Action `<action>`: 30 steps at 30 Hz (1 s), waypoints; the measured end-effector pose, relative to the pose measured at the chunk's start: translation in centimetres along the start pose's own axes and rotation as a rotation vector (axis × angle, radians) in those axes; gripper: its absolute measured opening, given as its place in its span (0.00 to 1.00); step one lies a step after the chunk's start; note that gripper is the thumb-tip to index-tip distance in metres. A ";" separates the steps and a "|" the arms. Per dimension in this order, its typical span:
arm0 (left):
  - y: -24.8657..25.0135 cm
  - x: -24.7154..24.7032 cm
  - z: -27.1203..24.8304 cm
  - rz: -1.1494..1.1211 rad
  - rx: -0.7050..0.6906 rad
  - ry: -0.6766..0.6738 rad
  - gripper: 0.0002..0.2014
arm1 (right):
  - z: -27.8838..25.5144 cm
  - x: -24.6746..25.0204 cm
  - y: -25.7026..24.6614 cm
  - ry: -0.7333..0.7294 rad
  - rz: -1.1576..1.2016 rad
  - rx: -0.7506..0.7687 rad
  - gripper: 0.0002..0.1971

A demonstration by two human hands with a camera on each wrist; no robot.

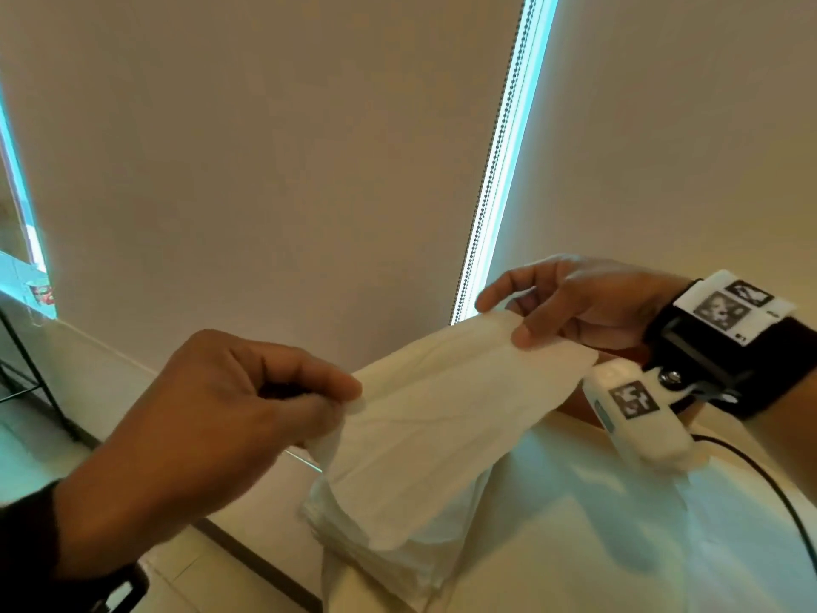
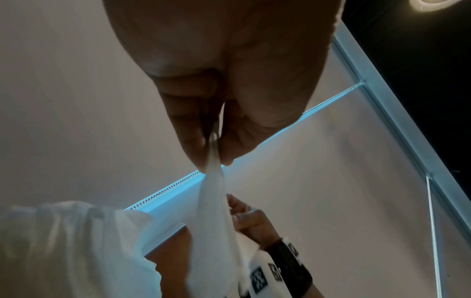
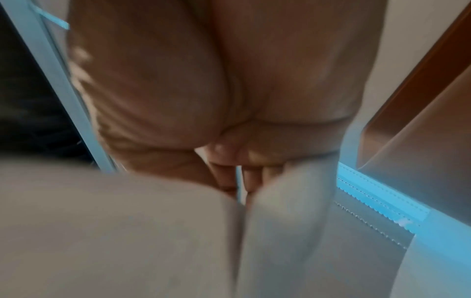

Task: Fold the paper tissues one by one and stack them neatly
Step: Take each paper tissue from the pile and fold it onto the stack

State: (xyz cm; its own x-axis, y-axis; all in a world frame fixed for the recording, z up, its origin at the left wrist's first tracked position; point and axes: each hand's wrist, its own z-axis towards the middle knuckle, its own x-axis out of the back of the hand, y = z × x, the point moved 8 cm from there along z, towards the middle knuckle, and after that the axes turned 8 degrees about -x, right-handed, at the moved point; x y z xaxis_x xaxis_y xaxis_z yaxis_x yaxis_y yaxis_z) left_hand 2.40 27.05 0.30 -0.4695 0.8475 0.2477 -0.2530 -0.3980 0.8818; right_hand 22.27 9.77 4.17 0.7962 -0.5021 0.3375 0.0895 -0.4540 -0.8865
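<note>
A thin white paper tissue (image 1: 442,418) hangs in the air above the pale surface (image 1: 597,524), stretched between both hands. The left hand (image 1: 208,418) pinches one upper corner and the right hand (image 1: 570,298) pinches the other. It looks feather-light, limp and easily torn, so it is best held gently by its corners and edges, with no hard pull

Left hand (image 1: 212,418) raised, fingertips pinched; right hand (image 1: 574,303) likewise — well apart
</note>
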 end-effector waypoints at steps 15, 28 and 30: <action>-5.5 -4.6 -1.4 0.472 0.278 -0.419 0.06 | 8.6 -3.1 5.4 0.204 -0.627 -0.341 0.09; 3.5 -8.2 0.3 0.925 -0.213 -0.470 0.08 | -0.6 4.8 2.5 0.516 -0.770 -0.249 0.08; 6.9 -11.4 0.3 0.884 -0.345 -0.526 0.10 | -5.9 5.5 1.5 0.569 -0.766 -0.215 0.08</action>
State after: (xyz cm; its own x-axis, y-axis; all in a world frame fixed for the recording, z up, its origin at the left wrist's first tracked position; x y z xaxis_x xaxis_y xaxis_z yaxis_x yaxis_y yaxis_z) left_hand 6.28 14.73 3.65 -0.2018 0.2237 0.9535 -0.2657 -0.9496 0.1666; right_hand 23.24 2.00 6.60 0.1550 -0.2696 0.9504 0.3059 -0.9017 -0.3057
